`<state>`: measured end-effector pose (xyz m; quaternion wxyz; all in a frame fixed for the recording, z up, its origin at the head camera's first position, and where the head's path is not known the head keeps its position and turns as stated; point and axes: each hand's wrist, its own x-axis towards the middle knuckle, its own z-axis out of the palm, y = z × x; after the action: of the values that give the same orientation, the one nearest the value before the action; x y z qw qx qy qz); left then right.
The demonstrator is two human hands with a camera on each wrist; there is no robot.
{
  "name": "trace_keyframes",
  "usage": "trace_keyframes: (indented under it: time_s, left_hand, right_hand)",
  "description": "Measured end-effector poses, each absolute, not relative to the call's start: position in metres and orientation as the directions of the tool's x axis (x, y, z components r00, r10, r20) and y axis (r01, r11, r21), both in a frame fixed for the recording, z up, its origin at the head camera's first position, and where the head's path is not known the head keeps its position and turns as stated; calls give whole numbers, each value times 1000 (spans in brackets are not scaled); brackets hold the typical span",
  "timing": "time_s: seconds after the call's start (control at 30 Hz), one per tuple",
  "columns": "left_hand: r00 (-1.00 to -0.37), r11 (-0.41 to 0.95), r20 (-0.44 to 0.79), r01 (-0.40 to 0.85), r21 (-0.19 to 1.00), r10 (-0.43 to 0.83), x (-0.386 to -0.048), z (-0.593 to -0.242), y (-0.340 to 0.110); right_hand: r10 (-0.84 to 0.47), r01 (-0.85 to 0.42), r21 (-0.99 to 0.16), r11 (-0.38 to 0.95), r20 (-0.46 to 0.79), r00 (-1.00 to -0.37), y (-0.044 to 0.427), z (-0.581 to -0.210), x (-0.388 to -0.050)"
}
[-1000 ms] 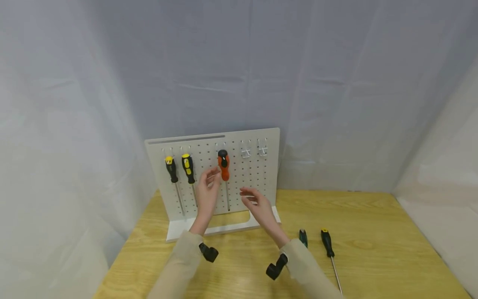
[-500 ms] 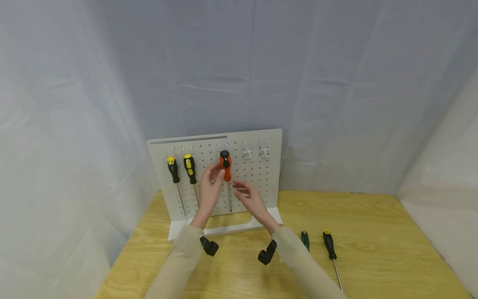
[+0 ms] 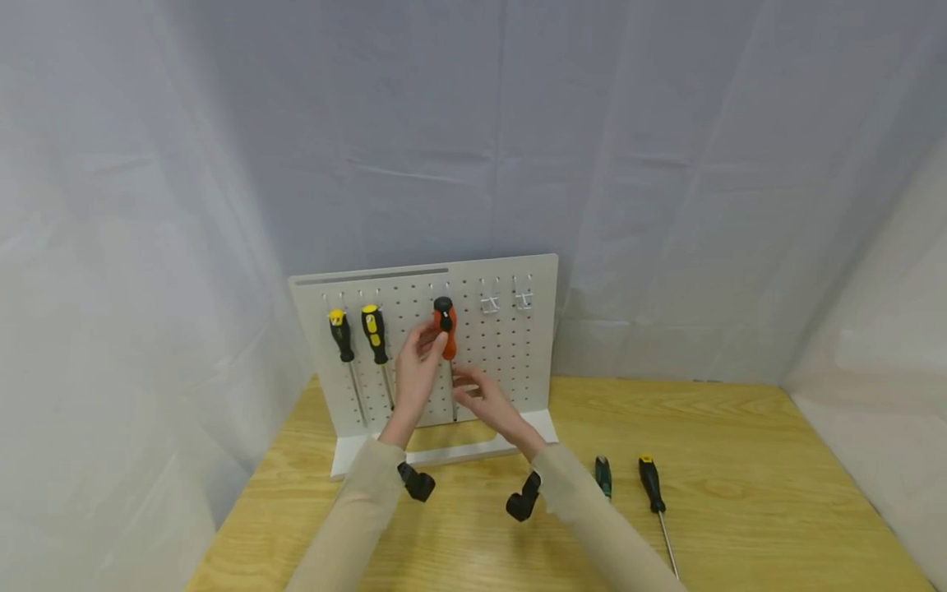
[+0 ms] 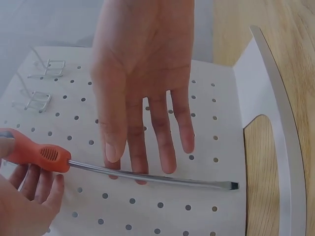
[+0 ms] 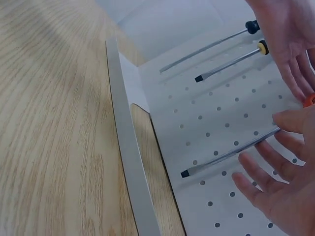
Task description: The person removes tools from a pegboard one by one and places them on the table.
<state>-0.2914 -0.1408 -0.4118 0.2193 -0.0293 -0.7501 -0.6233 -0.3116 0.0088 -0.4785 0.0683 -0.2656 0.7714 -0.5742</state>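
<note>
A red-and-black screwdriver (image 3: 447, 321) hangs upright, handle up, on the white pegboard (image 3: 503, 345). My left hand (image 3: 416, 374) pinches its handle from the left, thumb in front and fingers behind, as the left wrist view shows. Beside the metal shaft (image 4: 162, 180) is my right hand (image 3: 488, 403), its fingers nearly straight. In the left wrist view those fingertips reach the shaft, thumb on the near side; whether they touch it I cannot tell. The flat tip (image 5: 186, 173) points down, near the board's foot.
Two black-and-yellow screwdrivers, one outer (image 3: 341, 335) and one inner (image 3: 374, 335), hang at the board's left. Two clear hooks (image 3: 490, 302) hold nothing at its right. On the wooden table (image 3: 740, 444) lie a green-handled tool (image 3: 602, 475) and a dark yellow-capped screwdriver (image 3: 651, 485).
My left hand has moved slightly right and taken hold of the red screwdriver's handle. My right hand has come left, up to the shaft. The screwdriver stays on the board.
</note>
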Motion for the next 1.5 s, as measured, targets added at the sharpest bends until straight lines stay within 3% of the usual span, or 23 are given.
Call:
trace_keyframes:
  time_s: [0.4,0.63,1.5]
  left_hand:
    - [-912,170,347,314,934,-220,-292,-409,-141]
    - [-920,123,329,309,943,-212,-290,-409,-141]
    - [-931,91,314,302,949,-187,-276,-403,-141]
  right_hand:
    - [-415,-343,-918,198,238,-878,6,-483,-309]
    - [-356,-331,-934,133,267,-896,3,-485,-306]
    - [-344,-376,-919,120,317,-884,10,-484,-290]
